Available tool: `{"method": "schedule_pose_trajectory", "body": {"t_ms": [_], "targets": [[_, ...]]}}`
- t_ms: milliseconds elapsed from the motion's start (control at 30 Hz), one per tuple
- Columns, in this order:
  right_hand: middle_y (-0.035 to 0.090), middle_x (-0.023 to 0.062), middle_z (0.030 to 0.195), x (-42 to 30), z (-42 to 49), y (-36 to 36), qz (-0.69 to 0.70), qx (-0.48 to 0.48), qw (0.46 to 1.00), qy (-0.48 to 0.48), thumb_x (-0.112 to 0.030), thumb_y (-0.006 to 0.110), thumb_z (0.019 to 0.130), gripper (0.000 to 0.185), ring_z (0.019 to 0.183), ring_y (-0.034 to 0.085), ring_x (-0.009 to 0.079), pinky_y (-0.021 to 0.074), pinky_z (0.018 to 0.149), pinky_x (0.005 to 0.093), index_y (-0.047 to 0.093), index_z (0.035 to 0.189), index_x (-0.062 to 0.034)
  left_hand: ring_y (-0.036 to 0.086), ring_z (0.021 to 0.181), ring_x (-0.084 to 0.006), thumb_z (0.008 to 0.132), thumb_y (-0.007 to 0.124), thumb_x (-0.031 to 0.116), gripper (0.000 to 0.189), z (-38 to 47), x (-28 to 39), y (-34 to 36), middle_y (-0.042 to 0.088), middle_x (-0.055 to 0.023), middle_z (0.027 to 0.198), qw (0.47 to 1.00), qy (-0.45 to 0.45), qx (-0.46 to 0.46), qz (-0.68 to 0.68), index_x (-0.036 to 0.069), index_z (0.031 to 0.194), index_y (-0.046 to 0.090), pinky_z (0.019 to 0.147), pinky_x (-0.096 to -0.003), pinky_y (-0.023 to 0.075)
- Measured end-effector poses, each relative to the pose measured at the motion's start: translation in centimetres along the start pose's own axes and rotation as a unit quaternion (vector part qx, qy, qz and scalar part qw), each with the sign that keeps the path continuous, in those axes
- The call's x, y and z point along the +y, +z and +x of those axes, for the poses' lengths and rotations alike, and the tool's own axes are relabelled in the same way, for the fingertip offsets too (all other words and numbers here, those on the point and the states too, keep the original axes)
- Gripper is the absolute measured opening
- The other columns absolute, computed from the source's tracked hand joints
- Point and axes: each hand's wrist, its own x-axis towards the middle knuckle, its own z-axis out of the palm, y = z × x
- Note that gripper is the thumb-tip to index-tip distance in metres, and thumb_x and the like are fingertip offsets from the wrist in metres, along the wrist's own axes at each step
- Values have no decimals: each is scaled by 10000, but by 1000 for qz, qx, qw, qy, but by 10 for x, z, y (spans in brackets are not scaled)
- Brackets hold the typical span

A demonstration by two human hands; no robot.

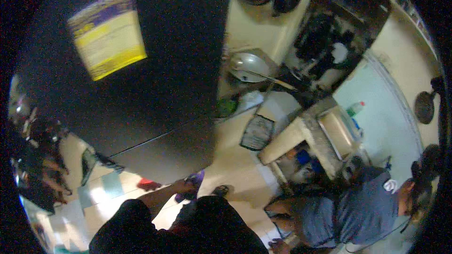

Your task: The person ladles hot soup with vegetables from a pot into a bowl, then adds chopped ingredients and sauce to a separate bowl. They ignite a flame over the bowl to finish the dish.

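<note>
Neither of my hands shows clearly in the head view; dark clothing over my legs (212,222) fills the bottom. A bare limb (164,197), most likely my lower leg, stretches over the tiled floor towards a blurred purple item (194,180), perhaps footwear. Before me stands a tall, dark refrigerator (176,67), its front bearing a yellow and purple label (109,37) with writing. A red item (147,184) lies on the floor near its base.
On the right another person in a grey shirt (367,204) is beside a counter (314,134) holding a pale tray (337,130). A green-tinted bottle (355,108) lies behind it. A metal pan (252,65), a dark stove area (325,42) and a floor mat (258,132) are beyond.
</note>
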Motion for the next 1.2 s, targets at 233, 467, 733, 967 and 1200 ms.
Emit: {"method": "schedule_pose_trajectory", "body": {"t_ms": [233,467,733,967,1200], "targets": [[726,208,1070,-89,50,70,-274,22,926,-260,-411,572,1061,440,879,708,364,585,772,526,598,1344,-75,729,876,-268,792,826,436,537,-349,-290,71,763,-155,1025,889,-368,182,-200,15,1116,746,772,-408,582],[717,210,1148,-237,70,240,-458,-153,810,-333,-472,710,924,576,1042,700,373,551,946,452,653,1287,-28,655,772,-193,838,773,319,332,-515,-348,216,721,-82,889,773,-385,265,-430,30,1001,753,748,-357,562],[715,207,1218,-379,-3,517,-577,-300,674,-350,-456,706,924,560,1124,682,391,532,997,479,655,1326,-68,730,890,-235,783,867,379,508,-645,-382,180,763,-117,962,714,-275,428,-481,-3,1080,710,816,-390,595],[719,230,1161,-476,-40,725,-583,-366,560,-462,-412,722,917,499,1085,689,409,548,942,477,668,1269,-61,734,994,-332,739,873,391,675,-753,-479,103,746,-231,1097,627,-357,545,-428,-44,1207,655,886,-426,574],[716,237,1148,-594,-12,891,-572,-373,549,-483,-366,744,898,453,1077,686,408,544,915,487,687,1203,-36,726,987,-319,739,871,359,691,-752,-584,224,738,-246,1100,530,-469,447,-547,-80,1228,657,869,-405,576]]}}
